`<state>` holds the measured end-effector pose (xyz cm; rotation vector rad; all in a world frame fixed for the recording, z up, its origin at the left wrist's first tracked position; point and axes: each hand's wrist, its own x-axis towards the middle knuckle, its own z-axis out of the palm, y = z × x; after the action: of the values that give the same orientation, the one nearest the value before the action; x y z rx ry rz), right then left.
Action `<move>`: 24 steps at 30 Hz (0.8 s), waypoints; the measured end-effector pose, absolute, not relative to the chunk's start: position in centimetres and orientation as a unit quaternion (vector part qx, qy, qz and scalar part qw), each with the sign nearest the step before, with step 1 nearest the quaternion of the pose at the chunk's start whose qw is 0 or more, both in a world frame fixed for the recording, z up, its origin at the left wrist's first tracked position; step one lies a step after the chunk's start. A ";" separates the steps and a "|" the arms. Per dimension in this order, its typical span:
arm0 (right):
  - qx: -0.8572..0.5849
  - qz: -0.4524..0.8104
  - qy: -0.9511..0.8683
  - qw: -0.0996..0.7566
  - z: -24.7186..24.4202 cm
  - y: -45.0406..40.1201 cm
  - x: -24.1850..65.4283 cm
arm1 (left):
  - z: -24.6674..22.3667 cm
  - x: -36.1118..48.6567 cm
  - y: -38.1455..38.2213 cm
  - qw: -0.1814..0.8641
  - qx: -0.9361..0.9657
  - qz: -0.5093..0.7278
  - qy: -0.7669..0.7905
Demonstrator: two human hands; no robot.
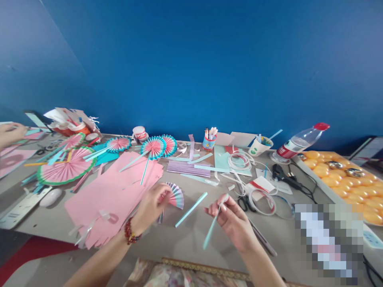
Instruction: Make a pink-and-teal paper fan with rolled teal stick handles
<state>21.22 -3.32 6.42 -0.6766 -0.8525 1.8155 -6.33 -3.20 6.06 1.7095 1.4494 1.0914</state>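
Our right hand (233,223) pinches a pale-green strip (211,233); our left hand (152,205) is at a pleated fan (177,196); its grip we cannot tell. The bottle's red label (284,151) is unreadable.

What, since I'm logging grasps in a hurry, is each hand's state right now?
Left hand: fingers curled at the small pleated purple-and-mint paper fan; grip cannot be told.
Right hand: closed, holding the narrow pale-green strip.

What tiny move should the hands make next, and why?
Perhaps bring the pale green paper strip in the right hand to the small multicoloured pleated paper fan by the left hand: they're apart, while the round pink-and-turquoise paper fans behind have thin pale blue handles.
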 end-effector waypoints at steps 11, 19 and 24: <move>-0.366 0.776 -0.358 0.369 5.0 -4.3 17.6 | 1.2 -10.4 -6.9 -0.036 0.654 0.244 0.715; -0.397 0.791 -0.337 0.320 4.6 -4.8 16.6 | 1.2 -10.2 -6.3 0.077 0.627 0.298 0.716; -0.385 0.793 -0.330 0.337 4.4 -4.7 16.3 | 2.2 -8.7 -6.1 0.216 0.557 0.441 0.670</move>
<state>16.29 -4.73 4.41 -1.0037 -0.8603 2.0683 -8.66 -6.11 2.16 1.5433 1.8576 1.2213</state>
